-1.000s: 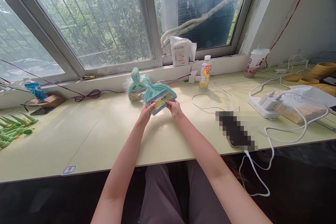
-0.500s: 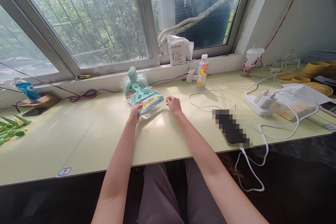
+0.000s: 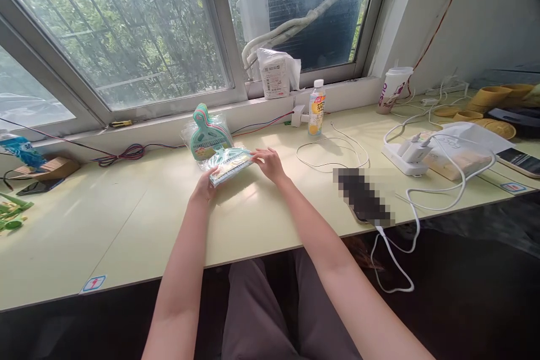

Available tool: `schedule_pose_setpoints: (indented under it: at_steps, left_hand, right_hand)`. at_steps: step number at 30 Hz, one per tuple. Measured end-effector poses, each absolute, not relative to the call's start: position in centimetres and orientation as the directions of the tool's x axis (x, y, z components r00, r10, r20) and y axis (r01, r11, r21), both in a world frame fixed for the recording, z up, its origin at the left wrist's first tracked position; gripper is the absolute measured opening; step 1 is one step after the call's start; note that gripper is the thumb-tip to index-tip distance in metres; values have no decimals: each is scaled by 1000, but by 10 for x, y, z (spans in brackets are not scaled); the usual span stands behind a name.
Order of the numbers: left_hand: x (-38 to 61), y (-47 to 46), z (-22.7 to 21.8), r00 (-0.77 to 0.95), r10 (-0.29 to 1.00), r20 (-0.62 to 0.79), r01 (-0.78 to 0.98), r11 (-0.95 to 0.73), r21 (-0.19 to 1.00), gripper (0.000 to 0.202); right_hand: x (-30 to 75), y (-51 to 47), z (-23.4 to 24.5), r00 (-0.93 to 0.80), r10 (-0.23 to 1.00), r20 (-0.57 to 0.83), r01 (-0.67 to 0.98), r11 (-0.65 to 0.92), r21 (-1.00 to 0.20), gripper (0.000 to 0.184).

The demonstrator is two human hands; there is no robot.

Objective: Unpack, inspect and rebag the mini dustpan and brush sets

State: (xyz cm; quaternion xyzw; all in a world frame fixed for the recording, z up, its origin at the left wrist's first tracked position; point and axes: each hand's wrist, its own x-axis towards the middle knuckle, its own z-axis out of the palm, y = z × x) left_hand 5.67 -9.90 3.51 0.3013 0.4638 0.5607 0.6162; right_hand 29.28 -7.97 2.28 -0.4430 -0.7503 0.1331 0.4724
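A teal mini dustpan in a clear plastic wrapper [image 3: 228, 162] lies low and nearly flat on the pale yellow table [image 3: 126, 225]. My left hand [image 3: 205, 187] grips its near left corner. My right hand [image 3: 269, 162] rests its fingertips on the wrapper's right end, fingers stretched out. Just behind, a stack of like teal dustpans in wrappers [image 3: 206, 136] leans toward the window sill.
A yellow drink bottle [image 3: 316, 109], a white bag [image 3: 274, 73] and a lidded cup [image 3: 392, 90] stand by the sill. White cables [image 3: 333, 153], a power strip with a charger [image 3: 407, 153], a blurred dark object [image 3: 363, 197] and yellow bowls [image 3: 491, 97] lie right. Green pieces [image 3: 10, 215] lie far left.
The dustpan came down from a raised tilt to lie nearly flat on the table. My right hand let go of it, then reached back to its right end.
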Motion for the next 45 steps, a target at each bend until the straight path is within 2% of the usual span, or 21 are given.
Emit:
schedule_pose_setpoints:
  at_steps: [6,12,17,21,23,26,29,34,40,43,45]
  left_hand:
    - [50,-97,35,5,970,-244,-474,217,853,50]
    - [47,-97,31,37,950,-311,-421,297,857,45]
    - [56,-104,30,60,961,-270,-388,271,881,47]
    - [59,-108,33,151,967,-208,-332,247,910,58]
    - [58,-109,34,217,961,-172,-259,226,939,65]
    - [57,-111,37,287,949,-128,-149,177,973,68]
    - [56,-113,40,293,948,-123,-75,151,986,68]
    - [60,-112,41,282,955,-94,3,98,995,70]
    - [82,-112,38,140,983,118,-1,-119,993,102]
    - [90,-112,37,204,954,218,39,-231,972,98]
    - [92,-110,34,214,943,254,140,-287,948,84]
  right_hand:
    - [291,-75,14,-158,815,557,549,542,-636,18]
    - [294,-77,14,-155,829,537,647,496,-580,21]
    - [296,-78,13,-111,843,526,669,455,-587,22]
    - [297,-73,9,-32,838,545,655,429,-622,18]
    - [298,-70,6,28,822,569,626,429,-651,16]
    - [298,-64,2,84,825,558,488,454,-746,15]
    - [296,-58,-1,86,849,522,352,464,-813,13]
    - [293,-57,-1,157,887,434,295,378,-878,10]
    - [298,-61,3,314,895,317,240,248,-939,9]
    - [300,-61,5,382,874,302,193,244,-950,8]
    - [300,-61,6,410,860,303,173,253,-952,8]
